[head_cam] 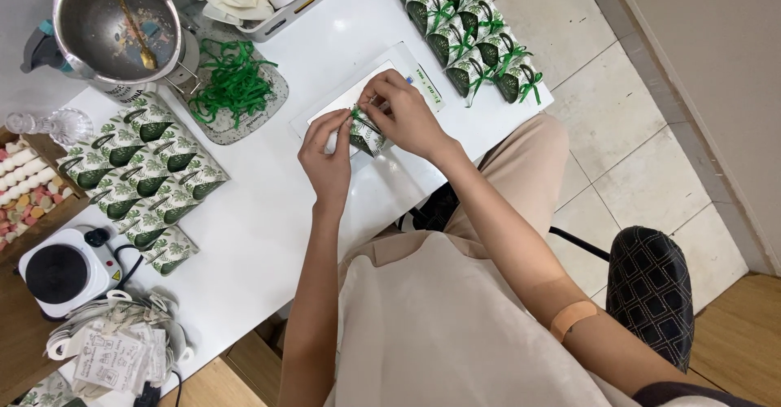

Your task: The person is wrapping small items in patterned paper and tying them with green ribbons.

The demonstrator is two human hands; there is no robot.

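Both hands (325,159) (407,114) pinch a leaf-printed paper pouch (364,134) with green ribbon.

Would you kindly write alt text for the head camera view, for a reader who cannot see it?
Seen from above, a person's left hand and right hand together pinch a small leaf-printed packet with green ribbon over a white table. Flat leaf-printed sheets lie to one side; finished ribbon-tied packets line the far edge.

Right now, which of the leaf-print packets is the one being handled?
The small leaf-print packet pinched between the left hand and right hand at mid-table; the flat packets and ribbon-tied packets lie untouched.
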